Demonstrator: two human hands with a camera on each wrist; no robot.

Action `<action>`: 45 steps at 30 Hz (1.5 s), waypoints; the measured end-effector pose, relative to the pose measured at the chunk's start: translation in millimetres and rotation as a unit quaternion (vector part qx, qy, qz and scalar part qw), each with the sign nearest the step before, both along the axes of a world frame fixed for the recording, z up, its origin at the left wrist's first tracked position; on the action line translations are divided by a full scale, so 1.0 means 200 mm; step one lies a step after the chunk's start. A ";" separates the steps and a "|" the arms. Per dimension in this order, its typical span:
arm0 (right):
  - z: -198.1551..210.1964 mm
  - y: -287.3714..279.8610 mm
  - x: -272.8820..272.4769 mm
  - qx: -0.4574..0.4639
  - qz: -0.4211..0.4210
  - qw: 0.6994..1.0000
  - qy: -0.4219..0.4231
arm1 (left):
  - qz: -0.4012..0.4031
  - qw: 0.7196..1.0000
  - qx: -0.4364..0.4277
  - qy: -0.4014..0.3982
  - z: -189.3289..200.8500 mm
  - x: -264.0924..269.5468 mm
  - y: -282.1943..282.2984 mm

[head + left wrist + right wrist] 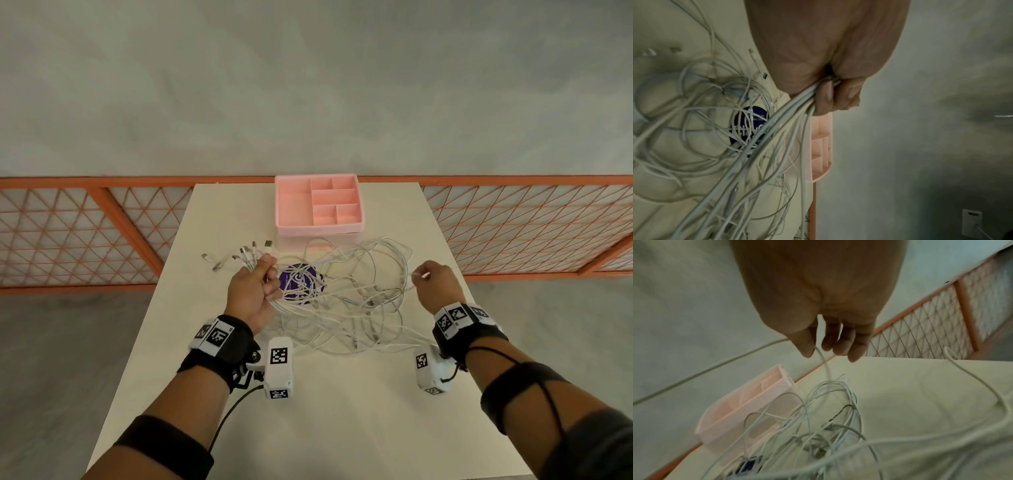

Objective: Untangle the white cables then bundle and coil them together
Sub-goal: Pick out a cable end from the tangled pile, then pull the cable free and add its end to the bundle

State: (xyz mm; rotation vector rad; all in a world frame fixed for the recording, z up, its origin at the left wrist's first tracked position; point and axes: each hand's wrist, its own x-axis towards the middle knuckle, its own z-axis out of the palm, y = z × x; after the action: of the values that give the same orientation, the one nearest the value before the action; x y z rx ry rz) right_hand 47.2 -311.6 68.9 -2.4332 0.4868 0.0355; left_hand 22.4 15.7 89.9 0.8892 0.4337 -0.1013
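On the pale surface (308, 428), taking the pink divided tray (318, 205) at the far edge as the landmark, the left hand (251, 294) sits nearer than the tray and to its left. Its fingers (825, 97) are curled tight round a gathered bunch of the white cables (346, 308), with the plug ends (246, 255) fanning out beyond the knuckles toward the tray's near left corner. From the underside of that fist the strands run down and away in a thick sheaf, as the left wrist view shows.

Directly in front of the tray lies the rest of the cables, a loose tangle of loops spread over the surface, some of them crossing a round dark blue sticker (299, 282) that lies flat just nearer than the tray's left half. The farthest loops come close to the tray's near wall.

To the right of the tray and nearer than it, the right hand (435, 286) is raised above the surface. Thumb and fingertips (807, 347) pinch a single white strand, which drops from the hand into the tangle; the other fingers hang loosely curled.
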 end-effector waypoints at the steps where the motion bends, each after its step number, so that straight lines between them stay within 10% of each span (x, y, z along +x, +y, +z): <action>1: 0.01 0.00 0.01 0.021 -0.018 1.000 -0.004 | -0.008 1.000 0.005 0.005 -0.01 0.00 0.00; 4: 0.09 0.09 0.03 0.237 -0.017 0.970 -0.050 | -0.051 0.998 0.038 0.010 -0.02 -0.02 -0.02; 11: 0.41 0.36 0.01 0.593 0.118 0.795 0.042 | -0.070 0.989 0.118 -0.062 0.06 -0.02 -0.13; 16: 0.47 0.52 -0.04 0.493 0.274 0.825 0.030 | -0.139 0.974 0.125 -0.124 0.09 -0.02 -0.20; 21: 0.53 0.52 0.00 0.504 0.219 0.834 -0.053 | -0.092 0.984 0.090 -0.122 0.07 -0.02 -0.20; 27: 0.49 0.47 0.01 0.289 0.205 0.933 0.060 | -0.029 0.990 0.072 -0.121 0.03 0.01 -0.11; 34: 0.55 0.55 0.02 0.440 0.142 0.881 -0.100 | -0.247 0.942 0.197 -0.117 -0.03 -0.02 -0.17; 39: 0.69 0.44 0.11 0.509 0.051 0.825 -0.241 | -0.170 0.973 0.154 -0.031 -0.16 -0.04 -0.09; 43: 0.59 0.34 0.13 0.392 -0.027 0.908 -0.147 | -0.108 0.988 0.113 -0.015 -0.16 0.00 -0.03; 45: 0.48 0.30 0.15 0.195 0.017 0.980 -0.031 | -0.117 0.984 0.135 -0.019 -0.13 0.02 -0.02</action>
State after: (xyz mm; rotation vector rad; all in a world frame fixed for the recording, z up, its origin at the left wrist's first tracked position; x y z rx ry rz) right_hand 76.4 -251.3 164.8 -2.0501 0.3714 0.0630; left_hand 27.3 11.3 64.4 1.2067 0.3093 -0.2449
